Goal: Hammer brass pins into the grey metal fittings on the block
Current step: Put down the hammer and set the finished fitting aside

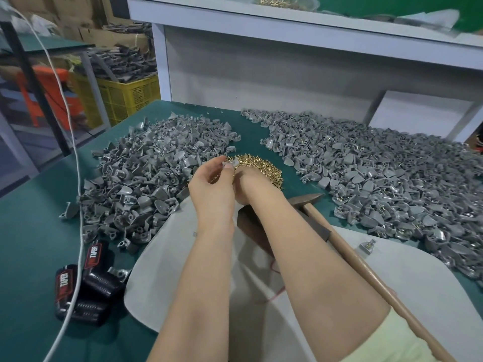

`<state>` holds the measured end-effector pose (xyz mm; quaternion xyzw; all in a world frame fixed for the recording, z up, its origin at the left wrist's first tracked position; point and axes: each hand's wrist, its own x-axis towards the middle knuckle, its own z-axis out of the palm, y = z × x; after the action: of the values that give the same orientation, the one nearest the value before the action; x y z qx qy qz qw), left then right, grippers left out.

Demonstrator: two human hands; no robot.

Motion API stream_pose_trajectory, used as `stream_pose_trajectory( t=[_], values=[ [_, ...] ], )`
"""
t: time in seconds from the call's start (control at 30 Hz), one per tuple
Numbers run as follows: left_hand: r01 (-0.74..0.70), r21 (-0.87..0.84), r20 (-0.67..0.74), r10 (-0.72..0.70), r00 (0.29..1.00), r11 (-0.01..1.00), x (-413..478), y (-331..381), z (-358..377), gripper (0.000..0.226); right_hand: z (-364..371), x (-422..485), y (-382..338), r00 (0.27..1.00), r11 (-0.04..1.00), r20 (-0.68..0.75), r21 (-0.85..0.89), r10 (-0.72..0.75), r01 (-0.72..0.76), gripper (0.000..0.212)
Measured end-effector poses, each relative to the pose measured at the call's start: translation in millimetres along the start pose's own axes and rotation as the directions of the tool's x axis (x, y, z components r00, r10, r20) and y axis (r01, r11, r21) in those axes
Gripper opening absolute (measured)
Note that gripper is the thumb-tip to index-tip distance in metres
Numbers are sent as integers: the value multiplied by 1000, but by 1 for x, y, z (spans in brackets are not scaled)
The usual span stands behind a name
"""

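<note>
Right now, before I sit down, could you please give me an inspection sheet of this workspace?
Surface: green mat, pale sheet at its near edge.
Job's things: left pile and right pile of grey fittings; brass pins heaped between; hammer beside the right forearm; dark block partly hidden under the arms.
Clutter: two black TAPER-labelled devices; one stray fitting on the sheet.
Hands: left hand pinches a small grey fitting; right hand over the pins, fingers hidden.
Cables: white cable along the mat's left side.
Surroundings: white shelf behind; yellow crate at left.
</note>
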<state>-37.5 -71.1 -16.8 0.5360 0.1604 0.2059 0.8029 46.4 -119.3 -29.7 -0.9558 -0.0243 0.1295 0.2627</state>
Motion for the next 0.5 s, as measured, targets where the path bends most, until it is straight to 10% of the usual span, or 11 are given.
stream_pose_trajectory(
  t=[0.13,0.5],
  values=[
    [-26,-4,-18,26,999,1000,1,-1,1,14,-12,-5,-1,998,910,23,-413,54,-40,22],
    [-58,12,-31,58,998,998,2,-3,2,12,-13,5,2,998,842,51,-539,40,-6,11]
  ],
)
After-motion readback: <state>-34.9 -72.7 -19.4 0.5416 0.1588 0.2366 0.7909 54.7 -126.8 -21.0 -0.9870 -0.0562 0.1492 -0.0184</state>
